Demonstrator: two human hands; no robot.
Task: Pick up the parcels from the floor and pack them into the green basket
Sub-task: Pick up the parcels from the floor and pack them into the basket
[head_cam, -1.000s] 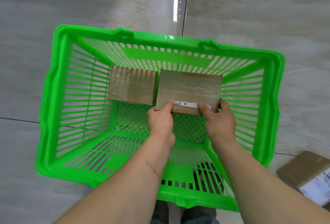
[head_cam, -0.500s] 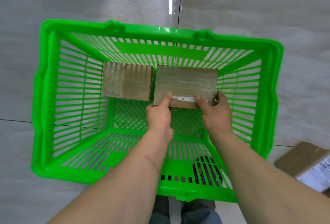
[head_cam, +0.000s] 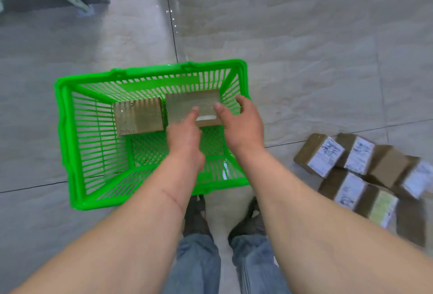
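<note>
Presently, head view: the green basket [head_cam: 70,129] stands on the tiled floor [head_cam: 304,47]. 2 brown parcels lie inside against its far wall, side by side and touching or nearly so: the left parcel [head_cam: 138,115] and the right parcel [head_cam: 187,104]. The left hand [head_cam: 185,136] hovers over the near edge of the right parcel, forefinger extended onto or just above its top, the other fingers curled; it grips nothing. The right hand [head_cam: 241,125] is spread wide, fingers apart, thumb over the parcel's right part, holding nothing; actual contact cannot be told through the blur. A pile of parcels [head_cam: 351,172], several bearing white labels, lies on the floor well to the right of the basket. Jeans [head_cam: 199,265] and dark shoes [head_cam: 196,218] show below the basket's near rim.
</note>
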